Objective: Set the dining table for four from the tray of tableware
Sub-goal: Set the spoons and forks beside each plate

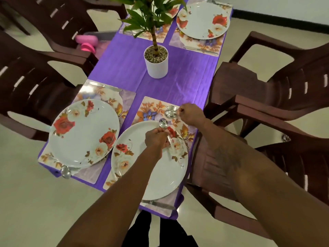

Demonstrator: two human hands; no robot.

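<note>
A narrow table under a purple cloth (124, 68) carries floral placemats, each with a white rose-patterned plate. Over the near right plate (156, 175) my left hand (156, 139) is shut on a steel spoon (162, 123), its bowl pointing away from me. My right hand (191, 114) hovers at the far end of the near right placemat (151, 107), shut on the handle of a second spoon (170, 113) beside a fork. The near left plate (83, 132) has a spoon (65, 172) at its near edge and a knife (105, 86) beyond it. A knife (158, 204) lies below the near right plate.
A potted plant in a white pot (156, 65) stands mid-table. A far right plate (203, 20) sits on its mat with a knife (201, 49). Dark brown plastic chairs (277, 97) crowd both sides. Pink objects (87, 43) rest on the left chair.
</note>
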